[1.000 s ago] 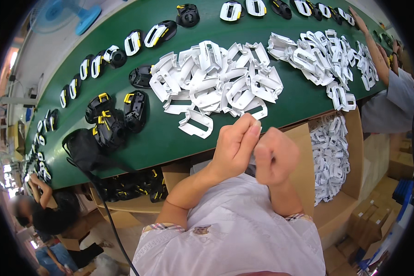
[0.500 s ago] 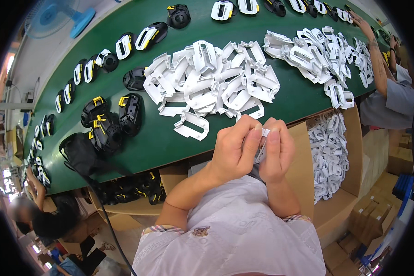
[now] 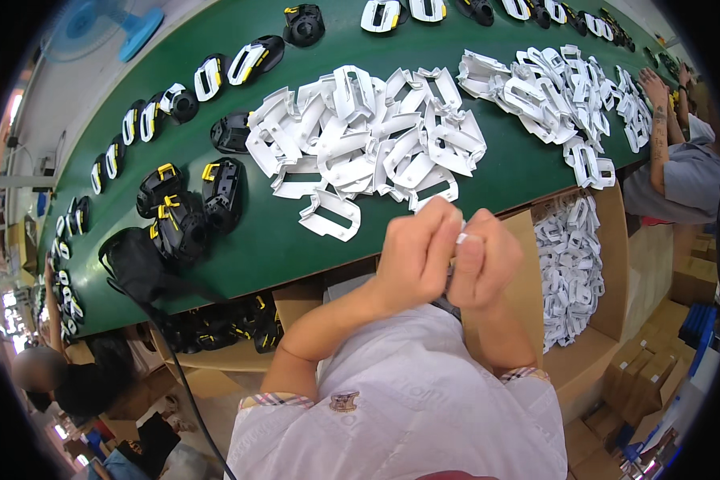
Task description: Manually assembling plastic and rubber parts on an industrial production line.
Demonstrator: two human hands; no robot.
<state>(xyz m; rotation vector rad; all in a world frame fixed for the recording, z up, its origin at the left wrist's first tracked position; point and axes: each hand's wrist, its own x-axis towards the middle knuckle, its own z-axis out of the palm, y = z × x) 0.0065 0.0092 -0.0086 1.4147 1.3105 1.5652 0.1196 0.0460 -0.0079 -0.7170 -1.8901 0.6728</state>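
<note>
My left hand and my right hand meet in front of my chest, just off the table's near edge. Both are closed, thumbs side by side, on a white plastic piece. Only a small bit of it shows between the thumbs; the fingers hide the rest, so its full shape cannot be made out. Just beyond my hands lies a heap of white slotted plastic covers. One loose white cover rests at the heap's near side, left of my left hand.
Black parts with yellow clips and a black strap lie left on the green table. Assembled black-and-white units line the far side. Open cartons hold white covers and black parts. A co-worker's arm reaches in at right.
My hands have drawn slightly apart at the top, and the white piece shows less between them. At right, the co-worker's hand has come down closer to the white covers.
</note>
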